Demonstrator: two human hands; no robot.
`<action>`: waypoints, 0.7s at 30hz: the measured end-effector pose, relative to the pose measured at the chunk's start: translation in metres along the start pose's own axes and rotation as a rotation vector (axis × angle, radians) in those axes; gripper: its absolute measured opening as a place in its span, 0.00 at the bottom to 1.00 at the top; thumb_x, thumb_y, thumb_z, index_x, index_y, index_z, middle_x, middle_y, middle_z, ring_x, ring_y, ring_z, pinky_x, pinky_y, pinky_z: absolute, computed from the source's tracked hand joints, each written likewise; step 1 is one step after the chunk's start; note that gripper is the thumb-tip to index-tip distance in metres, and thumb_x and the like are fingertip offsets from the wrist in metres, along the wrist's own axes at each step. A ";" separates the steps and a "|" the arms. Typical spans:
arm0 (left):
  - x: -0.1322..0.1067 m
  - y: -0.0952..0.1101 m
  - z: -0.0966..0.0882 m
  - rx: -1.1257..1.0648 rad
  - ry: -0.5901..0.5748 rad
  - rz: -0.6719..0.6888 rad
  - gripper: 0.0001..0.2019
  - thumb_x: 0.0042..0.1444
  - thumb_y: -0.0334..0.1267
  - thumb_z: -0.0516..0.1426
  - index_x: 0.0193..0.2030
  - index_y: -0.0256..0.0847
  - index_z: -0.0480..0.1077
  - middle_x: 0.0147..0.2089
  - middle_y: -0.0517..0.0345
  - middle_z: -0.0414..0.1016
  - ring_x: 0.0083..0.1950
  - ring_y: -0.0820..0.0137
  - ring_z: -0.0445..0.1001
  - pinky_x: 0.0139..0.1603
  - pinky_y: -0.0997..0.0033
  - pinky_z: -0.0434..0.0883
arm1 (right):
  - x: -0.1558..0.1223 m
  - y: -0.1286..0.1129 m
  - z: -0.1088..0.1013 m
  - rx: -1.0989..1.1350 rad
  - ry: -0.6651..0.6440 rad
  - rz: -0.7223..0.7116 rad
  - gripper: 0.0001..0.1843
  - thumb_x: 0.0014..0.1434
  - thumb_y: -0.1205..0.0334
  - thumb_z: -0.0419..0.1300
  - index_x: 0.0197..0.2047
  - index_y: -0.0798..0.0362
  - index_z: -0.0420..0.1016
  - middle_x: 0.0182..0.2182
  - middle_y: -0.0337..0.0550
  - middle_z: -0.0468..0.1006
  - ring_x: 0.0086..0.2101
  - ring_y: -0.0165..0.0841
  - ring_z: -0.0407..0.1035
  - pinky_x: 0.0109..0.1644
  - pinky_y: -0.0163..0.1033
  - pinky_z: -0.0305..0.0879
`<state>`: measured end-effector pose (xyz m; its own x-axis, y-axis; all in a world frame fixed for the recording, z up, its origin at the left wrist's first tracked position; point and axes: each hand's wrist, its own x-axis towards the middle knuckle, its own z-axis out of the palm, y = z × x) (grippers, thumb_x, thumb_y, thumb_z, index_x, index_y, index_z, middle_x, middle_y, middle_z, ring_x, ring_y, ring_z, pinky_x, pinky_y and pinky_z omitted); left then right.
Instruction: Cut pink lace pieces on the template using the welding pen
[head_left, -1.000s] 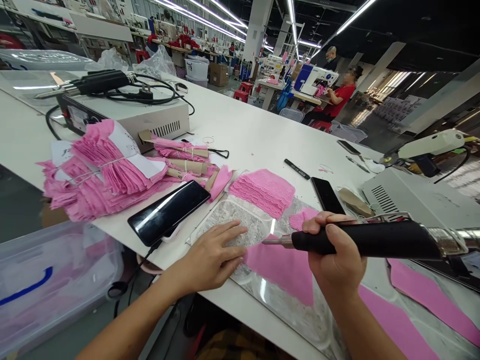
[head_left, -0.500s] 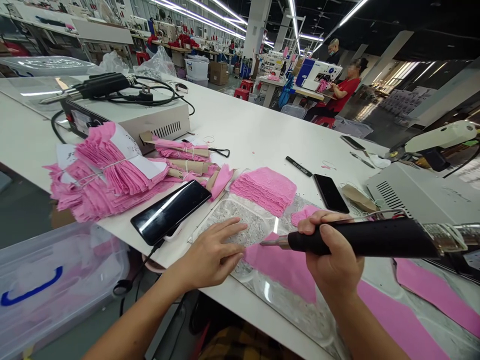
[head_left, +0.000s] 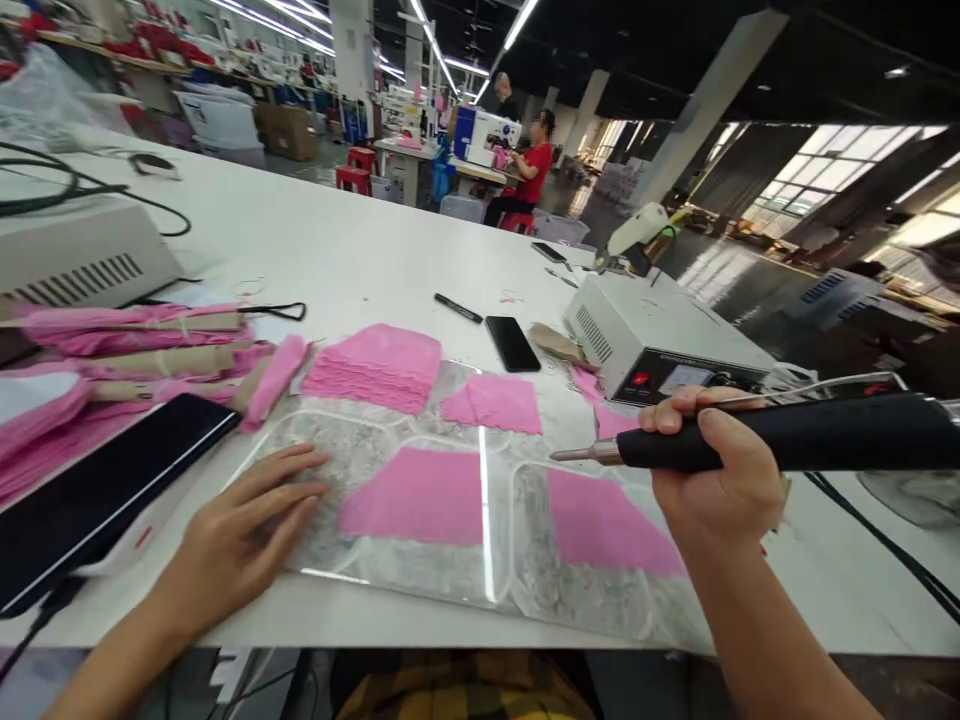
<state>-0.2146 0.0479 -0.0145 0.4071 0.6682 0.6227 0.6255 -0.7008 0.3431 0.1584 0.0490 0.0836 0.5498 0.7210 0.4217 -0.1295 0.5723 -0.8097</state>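
My left hand (head_left: 240, 535) lies flat with its fingers spread on a clear plastic template (head_left: 352, 460) at the table's near edge. My right hand (head_left: 712, 470) is closed round the black handle of a hand-held cutting tool (head_left: 780, 445), whose metal tip points left above the table. A pink fabric piece (head_left: 416, 497) lies under the template between my hands, and another pink piece (head_left: 607, 520) lies below the tool. A stack of pink lace pieces (head_left: 375, 365) sits behind the template.
A large dark phone (head_left: 97, 495) lies at the near left beside bundled pink fabric (head_left: 127, 340). A second phone (head_left: 512, 343), a black pen (head_left: 458, 308) and a white control box (head_left: 660, 345) sit farther back. People work at sewing machines (head_left: 487, 135) in the distance.
The view has swung to the right, so the left-side machine and bundles slid toward the frame's edge. My right hand with the tool has moved right, away from my left hand.
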 end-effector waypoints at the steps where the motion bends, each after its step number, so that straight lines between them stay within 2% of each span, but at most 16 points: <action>1: 0.006 0.005 0.002 -0.003 -0.003 0.018 0.11 0.61 0.32 0.55 0.48 0.48 0.73 0.55 0.61 0.74 0.57 0.63 0.73 0.59 0.60 0.72 | 0.003 0.001 -0.011 -0.006 0.032 0.001 0.06 0.43 0.66 0.62 0.27 0.52 0.68 0.26 0.34 0.67 0.22 0.24 0.62 0.29 0.37 0.63; 3: 0.019 0.026 0.010 -0.011 -0.018 0.074 0.13 0.61 0.30 0.55 0.50 0.48 0.73 0.53 0.60 0.76 0.55 0.64 0.74 0.57 0.62 0.74 | 0.004 0.005 -0.029 0.001 0.075 0.018 0.06 0.43 0.66 0.62 0.27 0.52 0.69 0.26 0.34 0.68 0.22 0.24 0.62 0.29 0.36 0.63; 5: 0.032 0.059 0.027 -0.026 -0.045 0.144 0.14 0.61 0.29 0.55 0.51 0.46 0.72 0.51 0.56 0.77 0.55 0.64 0.74 0.55 0.63 0.75 | 0.003 0.011 -0.038 0.015 0.074 0.056 0.06 0.44 0.65 0.63 0.28 0.51 0.70 0.26 0.34 0.68 0.23 0.24 0.62 0.29 0.36 0.64; 7: 0.042 0.096 0.052 -0.053 -0.090 0.202 0.13 0.62 0.27 0.53 0.49 0.42 0.73 0.51 0.53 0.78 0.54 0.64 0.75 0.53 0.63 0.76 | 0.001 0.018 -0.043 0.023 0.049 0.091 0.06 0.45 0.64 0.63 0.30 0.52 0.71 0.27 0.34 0.69 0.24 0.25 0.63 0.31 0.36 0.64; 9: 0.048 0.132 0.082 -0.091 -0.152 0.223 0.13 0.63 0.29 0.51 0.49 0.39 0.73 0.51 0.50 0.78 0.55 0.61 0.75 0.53 0.58 0.75 | 0.000 0.024 -0.046 0.028 0.013 0.115 0.07 0.46 0.63 0.64 0.30 0.52 0.72 0.28 0.35 0.70 0.25 0.25 0.64 0.31 0.36 0.65; 12: 0.052 0.168 0.123 -0.116 -0.216 0.261 0.13 0.65 0.33 0.51 0.51 0.36 0.71 0.55 0.46 0.76 0.57 0.59 0.74 0.57 0.56 0.73 | 0.000 0.032 -0.049 0.030 -0.034 0.119 0.07 0.46 0.63 0.65 0.31 0.52 0.72 0.29 0.36 0.70 0.25 0.26 0.65 0.33 0.37 0.65; 14: 0.054 0.181 0.141 -0.106 -0.219 0.285 0.14 0.65 0.37 0.52 0.52 0.34 0.70 0.57 0.43 0.74 0.60 0.57 0.71 0.61 0.55 0.69 | 0.002 0.035 -0.051 0.022 -0.052 0.110 0.07 0.47 0.62 0.65 0.31 0.52 0.72 0.29 0.36 0.70 0.26 0.26 0.65 0.33 0.38 0.65; 16: 0.058 0.186 0.152 -0.084 -0.242 0.295 0.17 0.65 0.42 0.53 0.53 0.33 0.70 0.58 0.41 0.72 0.62 0.55 0.69 0.64 0.53 0.66 | 0.003 0.036 -0.052 0.016 -0.056 0.098 0.06 0.48 0.62 0.64 0.32 0.51 0.72 0.29 0.36 0.70 0.26 0.26 0.65 0.34 0.38 0.65; 21: 0.067 0.191 0.161 -0.026 -0.324 0.326 0.23 0.65 0.50 0.52 0.57 0.33 0.66 0.61 0.42 0.69 0.64 0.54 0.66 0.66 0.55 0.62 | 0.004 0.034 -0.053 0.042 -0.033 0.129 0.07 0.47 0.63 0.64 0.31 0.50 0.72 0.30 0.35 0.69 0.26 0.26 0.65 0.35 0.39 0.66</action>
<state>0.0389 -0.0005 -0.0200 0.7694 0.4527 0.4506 0.4153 -0.8905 0.1856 0.2001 0.0507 0.0364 0.4988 0.8017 0.3293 -0.2320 0.4896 -0.8405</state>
